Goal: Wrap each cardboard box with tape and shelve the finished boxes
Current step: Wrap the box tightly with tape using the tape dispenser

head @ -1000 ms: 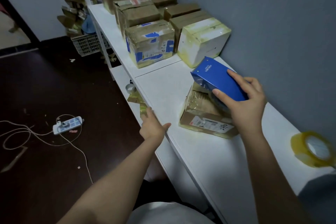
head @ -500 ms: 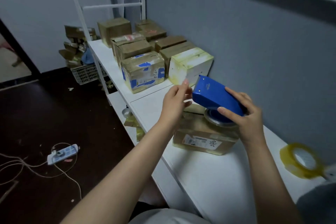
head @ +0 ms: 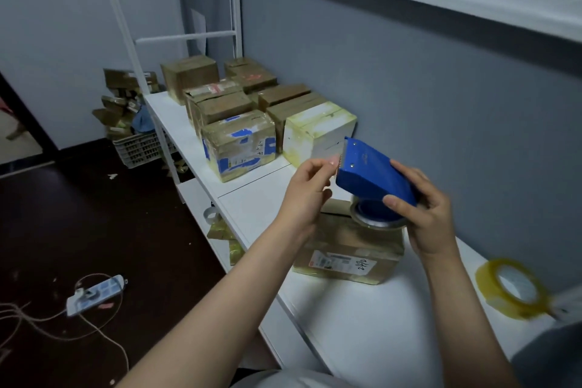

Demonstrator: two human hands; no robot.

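Since a second ago the left hand (head: 307, 186) has come up from the tabletop's edge to the nose of the tape dispenser (head: 368, 170), which has been lifted and tipped so its toothed edge faces that hand.

The cardboard box (head: 346, 252) being wrapped lies flat on the white tabletop (head: 378, 318), label side toward the person, directly below both hands. It already shows yellowish tape along its edges, so I judge the wrapping partly done.

Above it, the right hand (head: 431, 220) grips the dispenser, its fingers (head: 393, 200) curled round the blue body, the roll hanging just over the box top. Holding it there keeps the next strip short and ready to lay down.

On the left hand, thumb and forefinger are pinched closed at the teeth, probably on the tape end (head: 335, 164), though the clear tape itself is hard to see.

Farther along, the finished boxes (head: 239, 148) stand packed against the wall. A spare yellow tape roll (head: 511, 288) lies near the person's right.
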